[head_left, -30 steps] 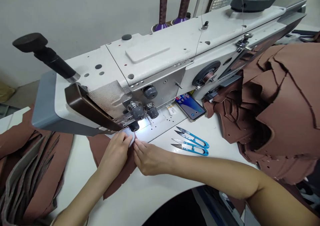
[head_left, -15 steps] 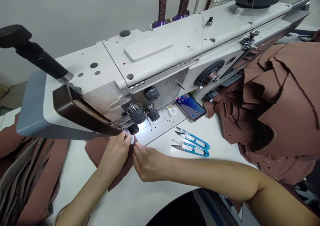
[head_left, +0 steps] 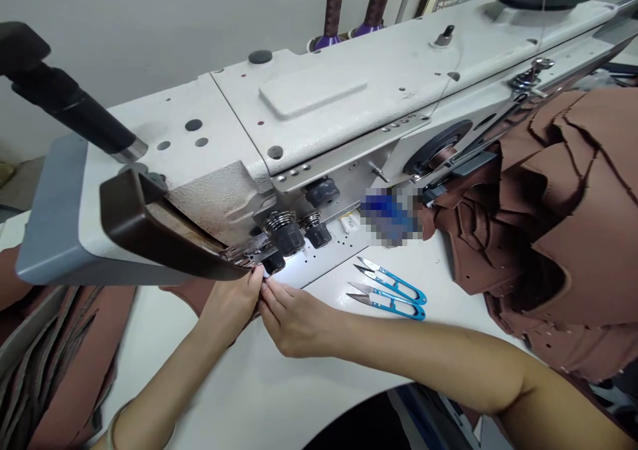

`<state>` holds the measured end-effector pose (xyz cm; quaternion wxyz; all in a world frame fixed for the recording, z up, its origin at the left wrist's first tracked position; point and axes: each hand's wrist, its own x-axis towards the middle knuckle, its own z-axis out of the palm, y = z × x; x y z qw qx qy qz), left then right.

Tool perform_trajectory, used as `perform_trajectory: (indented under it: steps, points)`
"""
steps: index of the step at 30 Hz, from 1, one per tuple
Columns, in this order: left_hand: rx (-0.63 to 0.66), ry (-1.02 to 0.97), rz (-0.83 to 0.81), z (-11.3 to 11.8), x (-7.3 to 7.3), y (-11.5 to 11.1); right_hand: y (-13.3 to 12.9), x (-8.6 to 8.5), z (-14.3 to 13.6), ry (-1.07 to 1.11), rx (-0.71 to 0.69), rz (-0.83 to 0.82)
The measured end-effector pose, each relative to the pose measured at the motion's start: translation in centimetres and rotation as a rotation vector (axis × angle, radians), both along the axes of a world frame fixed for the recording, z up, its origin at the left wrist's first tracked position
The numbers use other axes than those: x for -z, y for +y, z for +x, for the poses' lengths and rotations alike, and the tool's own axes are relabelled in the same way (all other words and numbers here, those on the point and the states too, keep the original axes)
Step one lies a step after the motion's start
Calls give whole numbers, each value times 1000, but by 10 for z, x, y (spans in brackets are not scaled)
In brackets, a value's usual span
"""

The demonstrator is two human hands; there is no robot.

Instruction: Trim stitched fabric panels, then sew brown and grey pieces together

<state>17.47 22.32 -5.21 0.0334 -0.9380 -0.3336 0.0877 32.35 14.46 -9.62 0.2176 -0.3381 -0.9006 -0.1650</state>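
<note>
A reddish-brown leather piece (head_left: 188, 295) lies at the needle end of a white sewing machine (head_left: 319, 98). My left hand (head_left: 233, 307) pinches it close under the machine head. My right hand (head_left: 295, 320) is closed at the same piece, its fingertips meeting my left fingertips. Most of the leather is hidden beneath my hands, and the needle is out of sight behind the dark tension knobs (head_left: 288, 234). A lamp lights the bed beside my fingers.
Right of my hands lie two blue thread snips (head_left: 399, 284). A blurred-out patch (head_left: 391, 217) covers something on the machine bed. Brown leather pieces (head_left: 593, 237) are heaped at the right, and a stack of leather pieces (head_left: 54, 343) sits at the left. Thread cones (head_left: 326, 41) stand behind.
My hands have drawn together, and the leather that showed between and below them is now mostly covered. The white bit at my fingertips shows less. The view has shifted slightly.
</note>
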Motion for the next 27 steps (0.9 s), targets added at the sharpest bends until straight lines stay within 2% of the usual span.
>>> perform_trajectory:
  steps: [3,9,13,18,27]
  points:
    - [32,-55,33,-4,5,4,2,0,0,2,17,-53]
    - [92,-297,47,-16,19,14,5,0,1,23,51,-140]
    - [143,-388,168,-18,26,20,8,-2,3,43,52,-176]
    - [77,-351,208,-17,29,25,8,-2,5,55,54,-203]
    - [58,-315,271,-18,34,28,8,-4,3,70,56,-242]
